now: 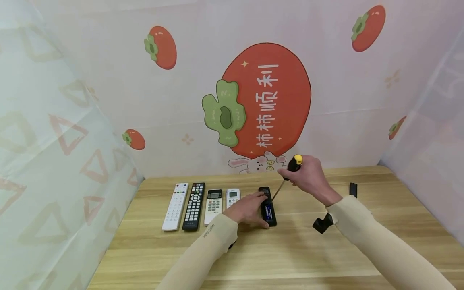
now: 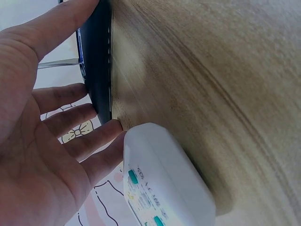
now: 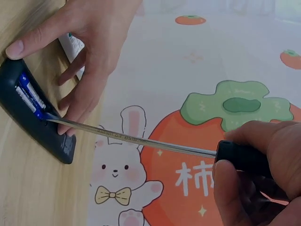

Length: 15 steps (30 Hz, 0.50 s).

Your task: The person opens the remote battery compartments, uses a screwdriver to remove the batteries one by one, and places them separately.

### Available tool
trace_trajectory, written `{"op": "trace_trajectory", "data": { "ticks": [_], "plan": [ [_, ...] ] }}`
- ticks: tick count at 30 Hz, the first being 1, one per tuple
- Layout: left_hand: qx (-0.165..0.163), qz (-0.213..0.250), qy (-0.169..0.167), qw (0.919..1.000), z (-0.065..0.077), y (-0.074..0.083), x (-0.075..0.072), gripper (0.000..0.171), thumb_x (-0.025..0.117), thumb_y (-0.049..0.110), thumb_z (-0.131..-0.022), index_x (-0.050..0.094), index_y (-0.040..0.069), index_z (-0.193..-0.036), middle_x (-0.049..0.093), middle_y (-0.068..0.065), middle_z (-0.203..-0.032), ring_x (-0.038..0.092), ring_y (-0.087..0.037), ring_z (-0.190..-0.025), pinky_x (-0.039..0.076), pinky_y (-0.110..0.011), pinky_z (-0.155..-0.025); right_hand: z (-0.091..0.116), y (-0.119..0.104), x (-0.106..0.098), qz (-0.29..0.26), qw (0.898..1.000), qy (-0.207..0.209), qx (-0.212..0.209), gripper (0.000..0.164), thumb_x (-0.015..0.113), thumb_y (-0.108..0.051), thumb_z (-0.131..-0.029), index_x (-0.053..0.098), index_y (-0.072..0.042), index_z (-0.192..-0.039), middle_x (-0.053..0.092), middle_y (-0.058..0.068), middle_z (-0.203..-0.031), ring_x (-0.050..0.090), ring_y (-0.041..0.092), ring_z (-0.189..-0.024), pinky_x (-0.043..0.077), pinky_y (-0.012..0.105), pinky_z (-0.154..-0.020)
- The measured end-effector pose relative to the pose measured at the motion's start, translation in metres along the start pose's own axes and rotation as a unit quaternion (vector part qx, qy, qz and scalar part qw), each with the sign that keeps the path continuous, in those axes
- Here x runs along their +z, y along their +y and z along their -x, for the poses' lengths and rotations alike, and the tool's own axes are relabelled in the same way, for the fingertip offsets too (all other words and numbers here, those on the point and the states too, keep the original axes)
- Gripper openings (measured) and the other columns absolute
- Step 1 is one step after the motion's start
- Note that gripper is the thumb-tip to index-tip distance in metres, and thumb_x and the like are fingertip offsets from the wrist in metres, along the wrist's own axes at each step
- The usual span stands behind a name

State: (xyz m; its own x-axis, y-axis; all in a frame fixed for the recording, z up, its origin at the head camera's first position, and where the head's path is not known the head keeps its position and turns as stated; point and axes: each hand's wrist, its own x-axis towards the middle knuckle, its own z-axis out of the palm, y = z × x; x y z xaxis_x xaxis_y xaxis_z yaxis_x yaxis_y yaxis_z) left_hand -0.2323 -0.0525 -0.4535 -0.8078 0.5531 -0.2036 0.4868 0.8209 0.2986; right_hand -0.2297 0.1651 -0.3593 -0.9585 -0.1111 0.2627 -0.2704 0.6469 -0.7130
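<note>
While a black remote (image 3: 54,136) lies face down on the wooden surface (image 1: 290,262), blue-and-white batteries (image 3: 30,96), apparently two side by side, sit in its uncovered battery bay (image 3: 50,107). A person's right hand (image 1: 308,173), fingers wrapped around the black-and-yellow handle of a screwdriver (image 3: 155,145), holds the slanting shaft with its metal tip inside the bay, at one end of the batteries. The left hand (image 1: 250,209) is spread, thumb at one end of the black remote and fingertips resting along its long side. Four other remotes stand in a row to the left: a long white remote (image 1: 175,207), a dark remote with pale buttons (image 1: 193,207), a white remote with a screen (image 1: 214,207) and a smaller white remote (image 1: 233,196), partly hidden by the left hand. At far right, a small black piece (image 1: 353,190) shows beyond the cream sleeve (image 1: 369,229). Behind, a printed backdrop (image 1: 340,88) carries red fruit and a bow-tied rabbit (image 3: 124,165).
</note>
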Motion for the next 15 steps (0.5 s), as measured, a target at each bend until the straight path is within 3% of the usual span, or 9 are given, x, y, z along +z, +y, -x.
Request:
{"op": "trace_trajectory", "data": {
  "ticks": [9,15],
  "plan": [
    [-0.003,0.003,-0.003,1.0,-0.0002,-0.0004,0.0023,0.094,0.085,0.053,-0.078,0.045,0.014,-0.154,0.036,-0.004,-0.162,0.041,-0.025,-0.144,0.036,-0.04,-0.116,0.0007,-0.0002,0.0012,0.002,0.999,-0.009,-0.045,0.023,0.081,-0.026,-0.088,0.065,-0.009,-0.086,0.065,0.002,-0.075,0.061,0.019,-0.067,0.052,0.034,-0.062],
    [0.001,-0.007,-0.002,1.0,0.0002,0.0001,-0.0002,0.095,0.084,0.053,-0.078,0.044,0.013,-0.154,0.036,-0.005,-0.162,0.041,-0.025,-0.144,0.036,-0.04,-0.116,-0.0029,0.0024,-0.0032,0.01,0.997,-0.009,-0.072,0.016,0.079,-0.019,-0.088,0.067,-0.011,-0.083,0.063,0.001,-0.07,0.06,0.018,-0.06,0.051,0.033,-0.056]
  ]
}}
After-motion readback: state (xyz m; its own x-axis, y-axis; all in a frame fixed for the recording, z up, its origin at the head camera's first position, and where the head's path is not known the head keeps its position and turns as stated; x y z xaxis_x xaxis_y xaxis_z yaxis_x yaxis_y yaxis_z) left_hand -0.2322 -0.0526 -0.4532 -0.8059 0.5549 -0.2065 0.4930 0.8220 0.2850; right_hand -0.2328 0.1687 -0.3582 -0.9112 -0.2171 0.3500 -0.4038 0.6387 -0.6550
